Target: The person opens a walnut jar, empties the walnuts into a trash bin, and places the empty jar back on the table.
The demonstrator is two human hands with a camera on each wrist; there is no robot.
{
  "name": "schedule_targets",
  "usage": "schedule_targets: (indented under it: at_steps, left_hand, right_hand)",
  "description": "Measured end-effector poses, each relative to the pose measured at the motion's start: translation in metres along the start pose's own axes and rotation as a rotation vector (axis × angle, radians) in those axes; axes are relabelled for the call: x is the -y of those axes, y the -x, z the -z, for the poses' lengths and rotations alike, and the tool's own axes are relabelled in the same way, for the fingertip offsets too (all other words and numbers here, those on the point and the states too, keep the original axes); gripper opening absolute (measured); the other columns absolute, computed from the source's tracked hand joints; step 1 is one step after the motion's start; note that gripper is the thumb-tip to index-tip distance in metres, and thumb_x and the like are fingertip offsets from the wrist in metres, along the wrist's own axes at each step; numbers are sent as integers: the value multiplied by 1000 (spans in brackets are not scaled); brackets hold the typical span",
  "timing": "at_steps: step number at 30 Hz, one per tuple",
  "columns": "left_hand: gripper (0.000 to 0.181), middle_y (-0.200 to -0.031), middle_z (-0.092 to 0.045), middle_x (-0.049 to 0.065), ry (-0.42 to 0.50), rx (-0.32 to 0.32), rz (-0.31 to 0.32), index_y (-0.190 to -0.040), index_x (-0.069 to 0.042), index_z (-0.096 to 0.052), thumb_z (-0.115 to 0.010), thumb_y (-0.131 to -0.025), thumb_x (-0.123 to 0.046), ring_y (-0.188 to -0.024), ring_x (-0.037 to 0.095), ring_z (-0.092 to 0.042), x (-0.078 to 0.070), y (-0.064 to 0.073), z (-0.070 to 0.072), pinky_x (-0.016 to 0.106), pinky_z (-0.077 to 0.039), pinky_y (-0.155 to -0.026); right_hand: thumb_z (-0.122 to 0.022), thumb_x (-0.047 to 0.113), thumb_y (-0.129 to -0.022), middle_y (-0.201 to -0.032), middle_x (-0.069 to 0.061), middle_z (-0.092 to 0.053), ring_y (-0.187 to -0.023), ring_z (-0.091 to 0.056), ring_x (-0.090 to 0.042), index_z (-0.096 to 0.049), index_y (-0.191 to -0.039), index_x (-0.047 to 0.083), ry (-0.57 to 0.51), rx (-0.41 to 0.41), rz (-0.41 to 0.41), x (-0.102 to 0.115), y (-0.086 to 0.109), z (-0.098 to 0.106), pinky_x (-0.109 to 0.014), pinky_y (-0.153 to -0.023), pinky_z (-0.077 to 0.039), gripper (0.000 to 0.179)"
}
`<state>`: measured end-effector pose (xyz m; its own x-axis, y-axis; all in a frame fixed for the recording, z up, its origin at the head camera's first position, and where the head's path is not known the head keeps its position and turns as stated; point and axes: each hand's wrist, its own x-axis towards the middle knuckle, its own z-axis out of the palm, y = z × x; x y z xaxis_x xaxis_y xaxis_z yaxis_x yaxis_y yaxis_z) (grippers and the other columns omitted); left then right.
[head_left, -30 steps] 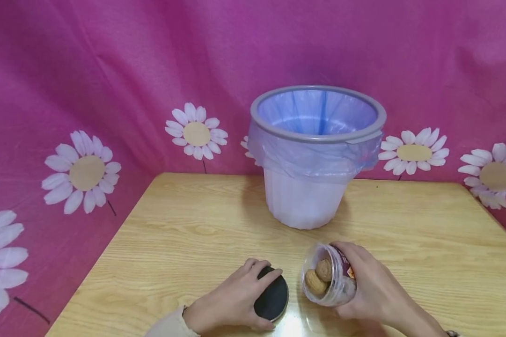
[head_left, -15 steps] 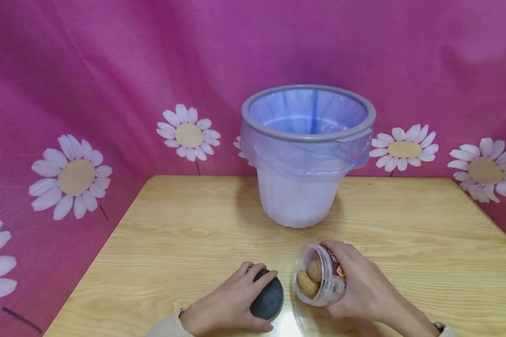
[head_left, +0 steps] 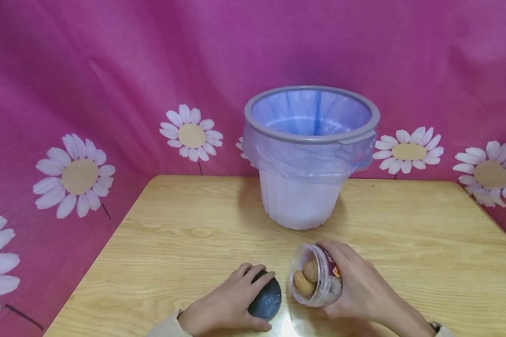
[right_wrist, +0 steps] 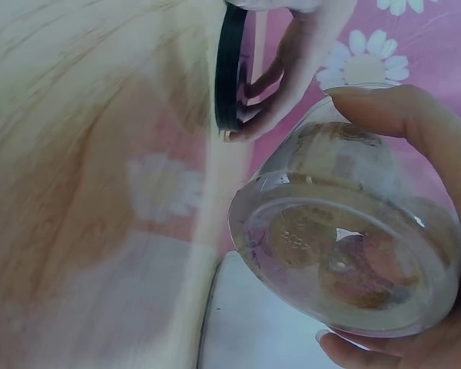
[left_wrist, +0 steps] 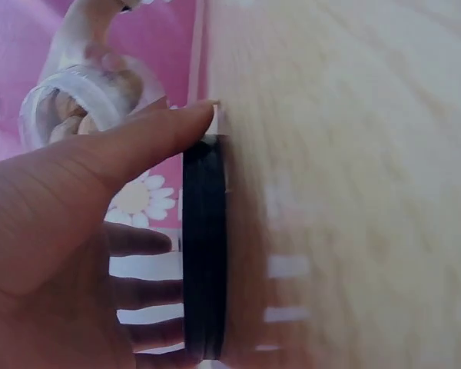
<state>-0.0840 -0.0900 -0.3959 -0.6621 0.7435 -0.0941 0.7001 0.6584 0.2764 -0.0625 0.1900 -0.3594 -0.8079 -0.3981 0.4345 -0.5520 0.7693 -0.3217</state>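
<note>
My left hand (head_left: 229,299) grips a round black lid (head_left: 267,302) by its edge, thumb on the near side and fingers on the far side. In the left wrist view the lid (left_wrist: 205,254) appears edge-on, close over the tabletop; whether it touches the wood I cannot tell. Just right of it, my right hand (head_left: 364,285) holds a clear plastic jar (head_left: 333,288) with a maroon label, tilted so its uncovered mouth faces left. Walnuts (head_left: 304,283) lie inside. The right wrist view has the base of the jar (right_wrist: 346,269) up close, walnuts blurred through it.
A white bin (head_left: 301,201) with a grey rim and a bluish liner bag stands behind the hands. Under everything is a wooden table (head_left: 185,234). A magenta cloth (head_left: 122,70) with printed daisies hangs behind and at the sides.
The jar has come slightly left, narrowing the gap to the lid. Light now falls differently on the lid's top. Both hands keep their hold; the head view has shifted slightly.
</note>
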Motion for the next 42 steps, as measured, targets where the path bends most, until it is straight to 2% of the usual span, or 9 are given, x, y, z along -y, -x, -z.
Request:
schedule_targets:
  at_steps: [12,20,23,26,31,33,35,38,42]
  left_hand:
    - [94,-148,-36,7,-7,26,16,-149,-18,-33,-65,-76,-68,-123,21,-38,2,3,3,37,-40,-102]
    - [96,-149,-33,6,59,72,42,-151,-22,-31,-64,-74,-70,-128,24,-34,2,1,7,41,-38,-104]
    - [92,-149,-33,7,118,52,47,-150,-21,-33,-64,-77,-67,-132,26,-32,5,1,13,44,-38,-105]
    - [83,-148,-37,10,210,-70,62,-148,-16,-38,-67,-82,-57,-132,30,-34,14,1,31,49,-39,-103]
    - [53,-130,-55,13,309,-452,54,-133,-4,-54,-70,-88,-29,-112,31,-56,34,-4,84,45,-49,-91]
    - [44,-123,-59,13,354,-560,71,-127,-2,-57,-69,-89,-21,-103,28,-61,38,-6,106,42,-53,-86]
    - [39,-118,-61,13,389,-625,89,-124,-1,-58,-68,-90,-18,-98,26,-63,39,-7,126,40,-55,-81]
    - [36,-115,-63,11,396,-668,109,-121,-2,-59,-67,-91,-18,-98,23,-63,35,-10,150,38,-55,-80]
    - [31,-110,-65,11,372,-698,77,-118,-2,-61,-65,-92,-19,-97,21,-62,32,-19,167,38,-55,-78]
  right_hand:
    - [-92,40,-32,-117,-2,-58,-103,-58,-17,-53,-125,6,20,-5,17,1,3,-5,-42,-81,-54,107]
    - [-92,37,-32,-117,0,-57,-103,-56,-15,-53,-126,8,13,33,-36,-1,4,-2,-42,-82,-53,106]
    - [-92,36,-32,-117,0,-57,-102,-56,-15,-53,-126,8,13,38,-52,-1,6,-2,-42,-81,-53,105]
    - [-91,35,-32,-117,-1,-58,-102,-57,-16,-53,-125,7,25,27,-54,-2,9,-1,-42,-81,-54,105]
    - [-91,32,-31,-117,-4,-59,-103,-58,-18,-52,-126,6,43,4,-59,-6,14,1,-43,-80,-54,106]
    - [-91,33,-31,-117,-3,-59,-103,-58,-17,-53,-126,6,43,1,-60,-8,14,2,-42,-80,-54,106]
    - [-91,35,-31,-117,-3,-59,-103,-58,-17,-52,-126,6,41,0,-52,-8,13,2,-42,-80,-54,107]
    - [-91,37,-32,-117,-4,-59,-103,-58,-19,-52,-126,5,41,-4,-41,-8,12,2,-43,-80,-54,107]
    - [-91,36,-32,-116,-5,-59,-102,-58,-19,-52,-127,5,45,0,-55,-8,14,3,-43,-79,-54,107]
